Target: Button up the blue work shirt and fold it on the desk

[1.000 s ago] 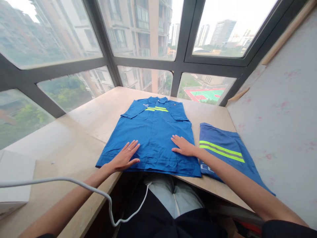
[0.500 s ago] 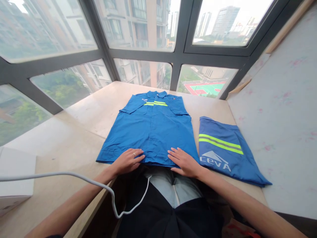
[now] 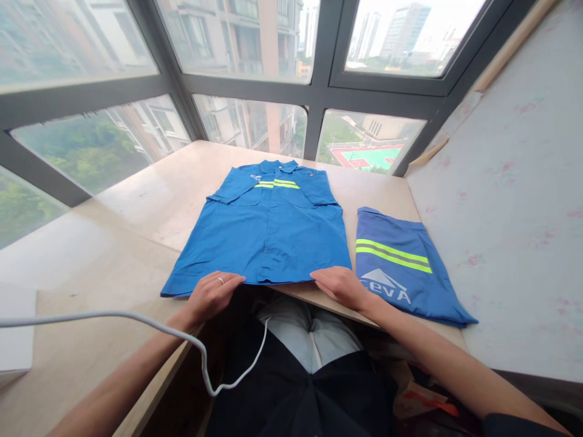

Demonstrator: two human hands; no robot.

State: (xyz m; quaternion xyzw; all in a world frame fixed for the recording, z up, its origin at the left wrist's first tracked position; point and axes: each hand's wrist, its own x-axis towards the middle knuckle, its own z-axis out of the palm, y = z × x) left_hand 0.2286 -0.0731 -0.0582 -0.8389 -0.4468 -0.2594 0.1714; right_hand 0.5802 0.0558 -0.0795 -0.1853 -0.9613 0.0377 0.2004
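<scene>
A blue work shirt [image 3: 291, 233] with yellow-green reflective stripes lies front up on the sill, its collar toward the window and its short sleeves laid inward over the chest. My left hand [image 3: 214, 296] pinches the bottom hem left of the middle; a ring shows on one finger. On the right part of the same hem, my right hand [image 3: 339, 286] has its fingers closed on the edge. Between the hands the hem is held straight at the sill's front edge. My thumbs are mostly hidden under the fabric.
A folded blue garment [image 3: 392, 285] with reflective stripes and white lettering lies to the right, by the papered wall [image 3: 519, 243]. A white cable [image 3: 136, 317] crosses in front of my left forearm. A white box [image 3: 16, 340] stands at the far left. Windows [image 3: 255, 127] rise behind.
Both hands have gone from lying flat with fingers spread on the shirt's lower part to gripping its hem. The hem now looks lifted and straighter. The whole view has shifted slightly.
</scene>
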